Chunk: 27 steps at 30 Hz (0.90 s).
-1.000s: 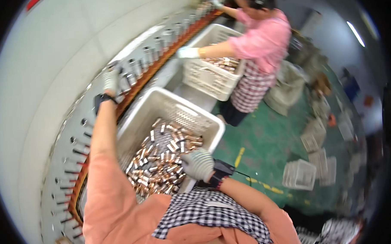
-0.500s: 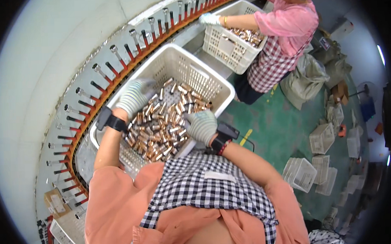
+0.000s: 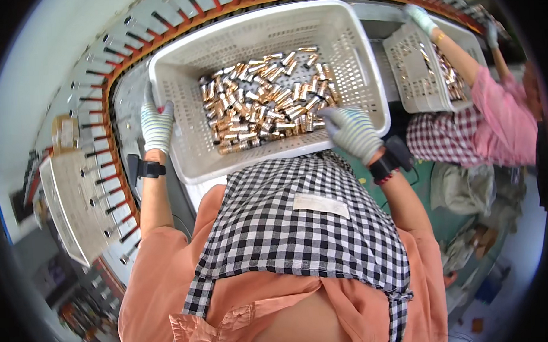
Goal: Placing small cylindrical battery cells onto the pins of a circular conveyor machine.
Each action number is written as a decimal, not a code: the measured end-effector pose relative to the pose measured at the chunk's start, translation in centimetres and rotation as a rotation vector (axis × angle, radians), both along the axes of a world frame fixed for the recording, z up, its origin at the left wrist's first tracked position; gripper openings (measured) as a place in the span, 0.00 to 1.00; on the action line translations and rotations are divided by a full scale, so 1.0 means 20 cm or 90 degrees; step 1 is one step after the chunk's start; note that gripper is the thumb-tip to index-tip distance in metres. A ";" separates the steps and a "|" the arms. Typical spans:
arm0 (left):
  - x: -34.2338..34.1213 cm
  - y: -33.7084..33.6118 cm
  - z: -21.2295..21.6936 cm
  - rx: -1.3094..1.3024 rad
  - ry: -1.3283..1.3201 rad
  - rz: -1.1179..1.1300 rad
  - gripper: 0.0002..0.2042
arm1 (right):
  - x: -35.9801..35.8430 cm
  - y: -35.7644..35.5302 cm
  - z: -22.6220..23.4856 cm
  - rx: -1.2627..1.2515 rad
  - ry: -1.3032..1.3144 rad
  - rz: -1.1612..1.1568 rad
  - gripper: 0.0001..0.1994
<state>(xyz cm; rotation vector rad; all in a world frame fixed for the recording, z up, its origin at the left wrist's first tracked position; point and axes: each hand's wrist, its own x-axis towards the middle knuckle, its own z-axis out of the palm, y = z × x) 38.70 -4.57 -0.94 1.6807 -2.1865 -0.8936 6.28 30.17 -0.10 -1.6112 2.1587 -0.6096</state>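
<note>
A large white plastic crate (image 3: 368, 101) stands in front of me, with many small shiny copper-coloured cylinders (image 3: 265, 102) lying loose inside, some with dark ends. My left hand (image 3: 157, 128), in a striped knit glove with grey fingertips, is on the crate's left rim. Its fingers lie along the outside and its thumb is at the rim; something small and reddish shows between them. Inside the right front part of the crate, my right hand (image 3: 354, 132), gloved alike, reaches over the cylinders. Its fingers are bent and somewhat apart, with nothing visible between them.
A curved conveyor (image 3: 107, 116) with upright red and black holders runs round the left and back. At the right, a co-worker in pink (image 3: 504, 118) reaches over another white crate (image 3: 412, 76) of cylinders. A white crate (image 3: 76, 202) and a cardboard box (image 3: 64, 135) stand at the left.
My view has turned left, so the crate appears higher and more level. My left hand has moved from over the cylinders to the left rim. My right hand remains over the right side.
</note>
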 end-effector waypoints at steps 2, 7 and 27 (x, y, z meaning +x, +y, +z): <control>0.14 0.10 -0.10 -0.169 0.053 -0.001 0.30 | -0.14 0.00 0.07 0.034 -0.004 -0.007 0.10; 0.18 0.29 -0.08 -0.034 -0.104 0.110 0.24 | -0.38 -0.01 0.06 -0.015 0.069 0.148 0.11; -0.04 0.28 0.07 -0.169 -0.259 0.190 0.20 | -2.49 -0.89 0.21 0.229 0.577 -0.234 0.23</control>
